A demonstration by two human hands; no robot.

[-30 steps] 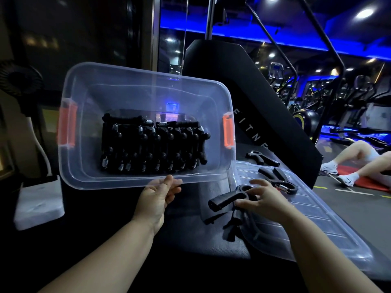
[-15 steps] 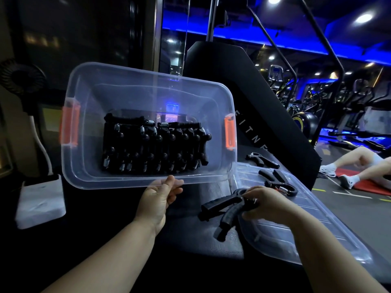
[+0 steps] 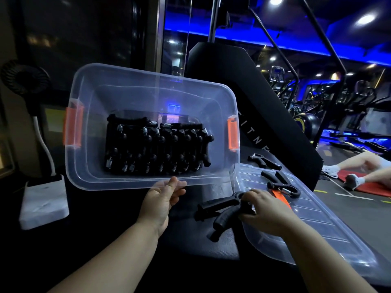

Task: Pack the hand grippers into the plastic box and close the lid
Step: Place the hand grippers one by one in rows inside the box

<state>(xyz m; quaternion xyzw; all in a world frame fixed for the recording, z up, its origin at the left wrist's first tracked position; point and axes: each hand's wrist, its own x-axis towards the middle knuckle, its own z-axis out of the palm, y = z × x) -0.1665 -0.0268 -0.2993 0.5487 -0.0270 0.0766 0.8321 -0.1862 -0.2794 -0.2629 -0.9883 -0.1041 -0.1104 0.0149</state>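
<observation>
A: Where is the right hand (image 3: 264,210)?

B: Low right, over the near end of the lid (image 3: 317,225). Its fingers are curled round the spring end of one hand gripper (image 3: 220,210). Both handles stick out left and down-left, toward the left hand (image 3: 160,199).

A: And the plastic box (image 3: 127,96)?

B: Up and left of that gripper, tipped so its mouth faces the wearer. The left hand pinches the near rim, thumb on top. I can't tell if the far edge rests on the surface (image 3: 190,240).

A: Contents?

B: A packed row of grippers (image 3: 156,149) running left to right, each one standing across the row. There is bare floor at the right end, beside the right orange latch (image 3: 232,134).

A: So the move?

B: My judgement: the right hand is the nearer one. It carries up and left, and the held gripper wants turning so it stands like the others in that gap.

A: Materials?

B: The box and lid are clear, thin, glossy plastic, and the lid is ribbed. The grippers are matt black with knobbed handle ends and bare steel coils.

A: What's left?

B: One loose gripper (image 3: 279,182) lies on the lid and another (image 3: 262,161) on the surface beyond it. The lid is off.
</observation>
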